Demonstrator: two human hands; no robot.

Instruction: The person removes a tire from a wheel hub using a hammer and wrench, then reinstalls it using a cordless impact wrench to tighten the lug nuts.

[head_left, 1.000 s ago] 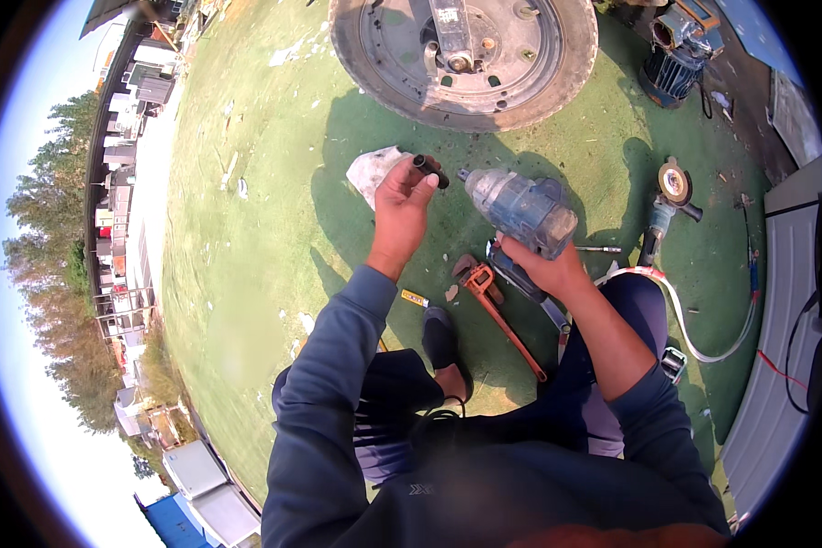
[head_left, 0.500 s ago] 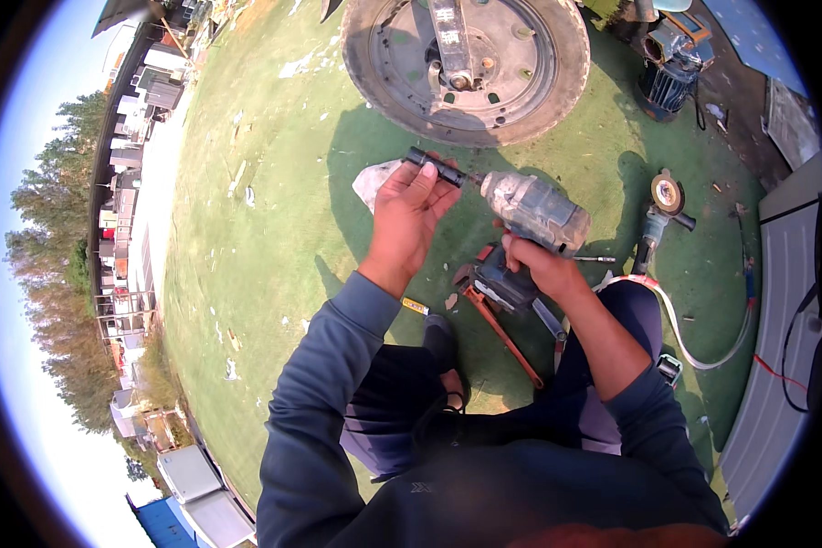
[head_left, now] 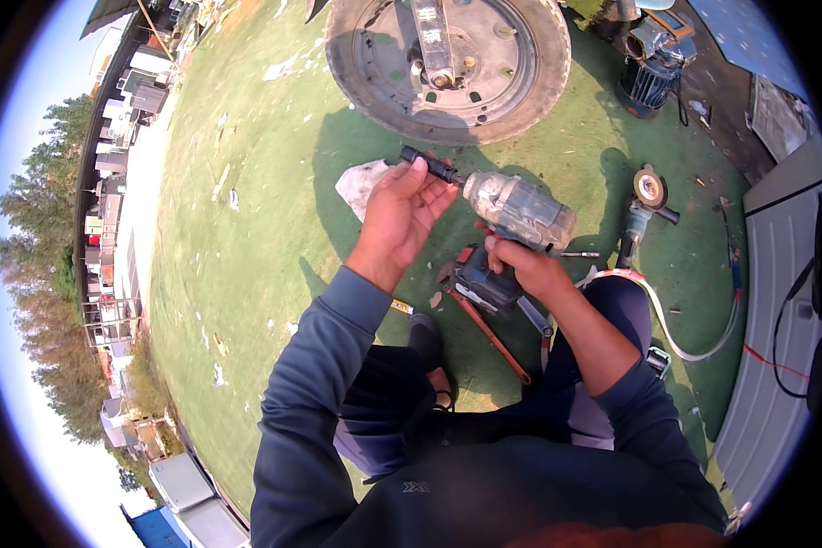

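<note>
My right hand [head_left: 519, 260] grips the handle of a worn grey cordless impact wrench [head_left: 521, 212], its nose turned to the left. A black battery [head_left: 486, 281] sits at the foot of the handle. With its fingers closed, my left hand [head_left: 404, 203] pinches a long black socket [head_left: 429, 165] at the front of the tool. The socket lines up with the wrench's drive and appears to sit on it. Just beyond both hands is a dusty wheel [head_left: 384, 99] with a metal bar across its hub.
Under the wrench lie a red pipe wrench [head_left: 489, 336] and a metal spanner [head_left: 533, 316]. On the right are an angle grinder [head_left: 644, 208], a pale strap [head_left: 671, 338] and an electric motor [head_left: 648, 82]. A whitish stone-like lump [head_left: 356, 187] rests beside my left hand, on green ground.
The view has shifted slightly, so everything sits a little further left. My left palm has turned more open to view while its fingers stay on the socket. The right hand's hold is unchanged.
</note>
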